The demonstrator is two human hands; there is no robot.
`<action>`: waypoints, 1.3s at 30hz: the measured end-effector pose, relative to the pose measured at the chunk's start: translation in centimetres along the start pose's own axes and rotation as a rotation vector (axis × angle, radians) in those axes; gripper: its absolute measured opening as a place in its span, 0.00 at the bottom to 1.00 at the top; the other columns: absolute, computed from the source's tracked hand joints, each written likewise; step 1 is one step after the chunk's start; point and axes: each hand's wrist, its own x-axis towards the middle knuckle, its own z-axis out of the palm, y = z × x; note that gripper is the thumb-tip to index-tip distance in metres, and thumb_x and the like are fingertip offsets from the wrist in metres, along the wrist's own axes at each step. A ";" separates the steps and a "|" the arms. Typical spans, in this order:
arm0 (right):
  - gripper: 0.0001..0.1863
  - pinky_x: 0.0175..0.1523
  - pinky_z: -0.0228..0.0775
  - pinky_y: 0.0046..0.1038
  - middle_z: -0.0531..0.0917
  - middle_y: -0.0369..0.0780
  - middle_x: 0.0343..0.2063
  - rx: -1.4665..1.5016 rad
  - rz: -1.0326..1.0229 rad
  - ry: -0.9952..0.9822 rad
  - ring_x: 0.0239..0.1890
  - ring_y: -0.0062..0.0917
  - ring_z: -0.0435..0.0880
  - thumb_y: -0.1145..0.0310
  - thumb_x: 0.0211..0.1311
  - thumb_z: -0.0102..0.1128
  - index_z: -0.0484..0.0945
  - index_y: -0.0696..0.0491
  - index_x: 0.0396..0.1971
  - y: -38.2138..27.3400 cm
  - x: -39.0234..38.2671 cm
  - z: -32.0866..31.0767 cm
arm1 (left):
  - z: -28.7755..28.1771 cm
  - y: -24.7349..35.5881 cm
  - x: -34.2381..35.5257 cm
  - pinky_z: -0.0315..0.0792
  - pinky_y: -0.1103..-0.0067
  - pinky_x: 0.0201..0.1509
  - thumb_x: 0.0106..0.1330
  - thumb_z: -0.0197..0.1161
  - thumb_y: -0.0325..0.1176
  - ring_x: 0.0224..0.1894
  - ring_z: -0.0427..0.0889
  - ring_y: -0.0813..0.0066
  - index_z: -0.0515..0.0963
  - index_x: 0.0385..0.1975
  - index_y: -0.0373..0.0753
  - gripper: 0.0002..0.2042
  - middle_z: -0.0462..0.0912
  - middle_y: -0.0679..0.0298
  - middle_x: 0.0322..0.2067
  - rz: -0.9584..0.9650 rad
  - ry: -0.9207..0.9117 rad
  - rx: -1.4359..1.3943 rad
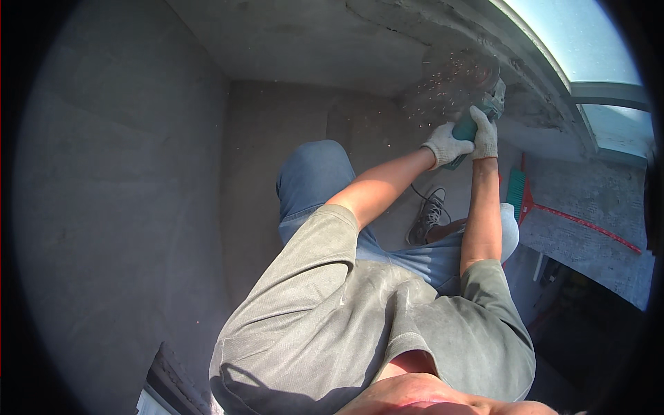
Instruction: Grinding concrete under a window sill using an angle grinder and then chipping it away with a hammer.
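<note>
A green power grinder (pixel 465 127) is held up at the rough wall (pixel 536 114) below the window (pixel 577 38), with sparks (pixel 451 79) thrown off beside its head.
Its body is gripped by the closed fingers of both the left hand (pixel 448 144) and the right hand (pixel 485 133), each covered by a pale glove; a red-handled broom (pixel 528 198) is seen to the right.

I log, upper right: framed window (pixel 588 41), bright. Below it I see a broom (pixel 528 199), green bristles (pixel 516 187), red handle (pixel 588 225), across a mottled grey surface (pixel 602 187). Far left, I note a plain grey wall (pixel 117 173).
</note>
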 end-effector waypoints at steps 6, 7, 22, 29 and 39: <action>0.19 0.41 0.81 0.33 0.85 0.40 0.39 0.008 -0.003 0.008 0.37 0.31 0.87 0.71 0.60 0.67 0.78 0.56 0.51 -0.2 -0.5 0.5 | -0.2 0.2 0.1 0.77 0.70 0.51 0.49 0.73 0.47 0.46 0.86 0.61 0.81 0.46 0.34 0.28 0.86 0.52 0.41 -0.029 0.004 0.050; 0.18 0.42 0.81 0.30 0.85 0.39 0.40 0.001 0.011 0.030 0.37 0.28 0.86 0.70 0.61 0.67 0.79 0.55 0.51 -0.2 -0.6 0.5 | -0.1 0.1 0.1 0.77 0.70 0.51 0.49 0.73 0.47 0.46 0.86 0.61 0.81 0.46 0.34 0.28 0.86 0.52 0.41 -0.038 0.013 0.057; 0.18 0.41 0.81 0.31 0.85 0.39 0.38 0.024 0.006 0.031 0.36 0.28 0.86 0.70 0.61 0.68 0.79 0.55 0.50 -0.1 -0.4 0.5 | 0.2 -0.7 0.4 0.77 0.69 0.52 0.48 0.74 0.46 0.46 0.86 0.61 0.82 0.46 0.34 0.28 0.86 0.51 0.42 -0.006 0.071 0.039; 0.17 0.41 0.81 0.31 0.85 0.39 0.38 0.006 0.009 -0.007 0.36 0.29 0.86 0.70 0.61 0.68 0.79 0.55 0.50 0.2 0.0 0.0 | 0.0 -0.5 0.4 0.77 0.70 0.52 0.48 0.75 0.46 0.47 0.85 0.62 0.82 0.47 0.34 0.28 0.86 0.53 0.43 -0.021 0.020 0.024; 0.17 0.41 0.80 0.30 0.85 0.37 0.38 -0.015 0.011 -0.006 0.37 0.27 0.86 0.69 0.61 0.68 0.79 0.54 0.50 0.2 0.0 0.0 | 0.0 -0.6 0.4 0.77 0.70 0.53 0.49 0.75 0.45 0.48 0.85 0.63 0.81 0.48 0.33 0.28 0.86 0.53 0.44 -0.008 0.000 -0.022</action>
